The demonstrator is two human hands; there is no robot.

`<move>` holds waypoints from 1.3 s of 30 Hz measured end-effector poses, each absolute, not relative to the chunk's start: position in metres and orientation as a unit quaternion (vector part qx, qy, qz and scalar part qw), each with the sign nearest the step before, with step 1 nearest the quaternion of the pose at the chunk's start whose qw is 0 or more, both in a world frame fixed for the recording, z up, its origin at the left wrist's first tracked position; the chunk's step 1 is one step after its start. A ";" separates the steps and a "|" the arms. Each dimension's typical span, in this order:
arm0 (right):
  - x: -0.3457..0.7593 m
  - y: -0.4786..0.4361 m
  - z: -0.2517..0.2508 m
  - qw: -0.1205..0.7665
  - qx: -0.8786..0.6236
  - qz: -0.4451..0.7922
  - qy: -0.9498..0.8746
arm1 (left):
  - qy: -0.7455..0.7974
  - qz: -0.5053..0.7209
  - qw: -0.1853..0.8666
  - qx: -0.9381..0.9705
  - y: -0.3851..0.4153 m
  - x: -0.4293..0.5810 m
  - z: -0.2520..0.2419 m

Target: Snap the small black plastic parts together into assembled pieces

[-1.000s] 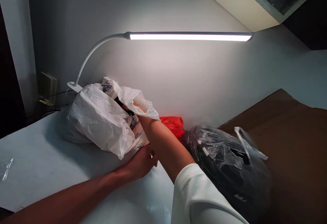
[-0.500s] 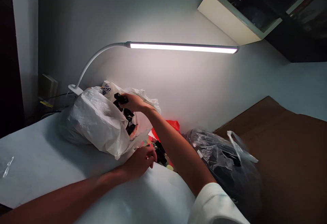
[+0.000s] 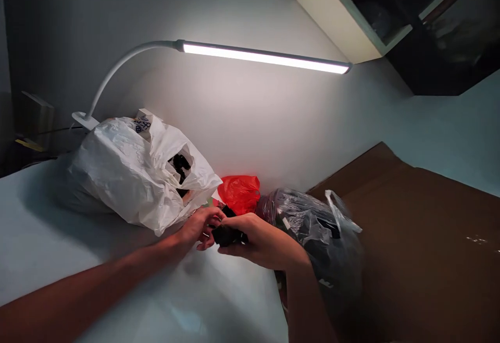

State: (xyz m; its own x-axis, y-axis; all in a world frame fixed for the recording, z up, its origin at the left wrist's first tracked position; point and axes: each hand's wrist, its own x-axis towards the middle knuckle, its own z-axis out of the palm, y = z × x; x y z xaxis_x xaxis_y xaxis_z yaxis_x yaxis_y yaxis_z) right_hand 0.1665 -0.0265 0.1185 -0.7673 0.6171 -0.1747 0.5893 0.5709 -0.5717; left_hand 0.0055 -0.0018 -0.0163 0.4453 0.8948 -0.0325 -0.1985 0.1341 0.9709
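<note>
My right hand (image 3: 260,239) is closed around a small black object (image 3: 228,235) above the table, just in front of the white plastic bag. Its exact kind cannot be made out. Close by on the left is my left hand (image 3: 199,228), its fingers bent and apart at the near end of the black object; whether they touch it is unclear. More black pieces (image 3: 180,166) show through the mouth of the white plastic bag (image 3: 128,171). Behind my hands lies another dark piece (image 3: 228,210), partly hidden.
A red plastic bag (image 3: 240,192) and a clear bag with dark contents (image 3: 308,223) lie right of the white table (image 3: 156,301). Farther right is a large brown cardboard surface (image 3: 422,249). A lit lamp (image 3: 265,57) reaches over from the left, below a wall cabinet (image 3: 339,14).
My right hand has come out of the white bag's mouth with the black object, down beside my left hand. The bag's opening has sagged narrower. The view has shifted to the right.
</note>
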 end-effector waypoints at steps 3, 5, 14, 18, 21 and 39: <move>0.193 -0.025 0.089 0.061 -0.425 0.249 -0.868 | 0.276 0.383 0.736 0.485 0.000 0.007 -0.017; 0.203 -0.025 0.074 0.064 -0.467 0.208 -0.857 | 0.269 0.365 0.733 0.508 -0.001 0.009 -0.017; 0.208 -0.021 0.037 0.099 -0.494 0.200 -0.840 | 0.310 0.369 0.624 0.615 0.005 0.017 -0.021; 0.220 -0.019 0.026 0.152 -0.492 0.223 -0.828 | 0.341 0.406 0.615 0.584 0.015 0.016 -0.021; 0.227 -0.018 0.021 0.174 -0.490 0.218 -0.826 | 0.352 0.413 0.631 0.555 0.019 0.016 -0.017; 0.265 0.026 -0.019 0.360 -0.566 0.121 -0.731 | 0.377 0.421 0.652 0.505 0.009 0.024 0.007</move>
